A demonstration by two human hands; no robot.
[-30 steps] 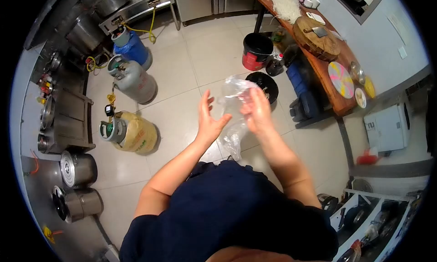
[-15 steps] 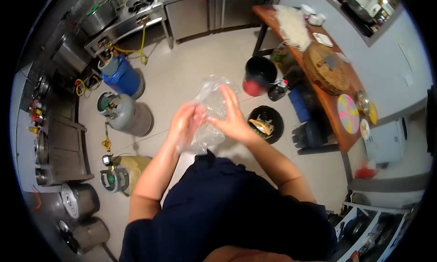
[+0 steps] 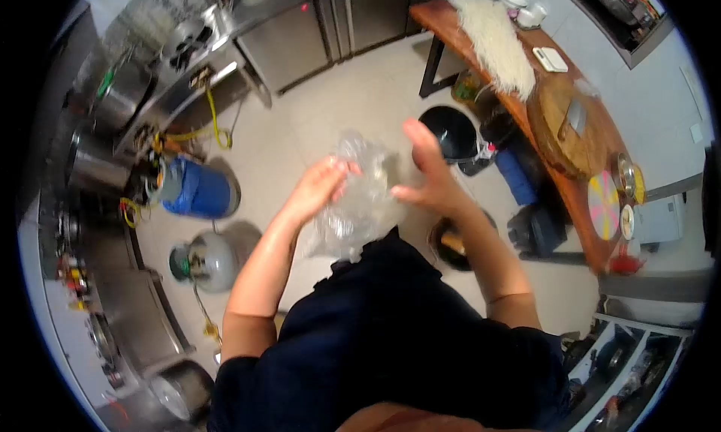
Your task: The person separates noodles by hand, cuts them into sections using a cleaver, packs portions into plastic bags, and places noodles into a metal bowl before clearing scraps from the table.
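Observation:
A clear plastic bag (image 3: 353,207) hangs crumpled in front of the dark blue clothing. My left hand (image 3: 324,183) is closed on the bag's upper left part, fingers bent into the film. To the right of the bag, my right hand (image 3: 432,178) is spread, thumb and fingers wide apart, with nothing in it; its thumb tip is close to the bag's right edge. Below my right forearm, partly covered by it, a black basin (image 3: 449,246) with some food scraps stands on the floor.
On the right, a wooden table (image 3: 481,51) carries white noodle-like strands (image 3: 499,53), a round chopping block (image 3: 556,135) with a cleaver (image 3: 576,117), and plates. A black bucket (image 3: 448,134) stands beside it. Gas cylinders (image 3: 197,190) stand at the left, near a stove.
The view has turned, so the table and cylinders sit differently. My right hand has come off the bag and opened to its right; my left hand keeps its hold.

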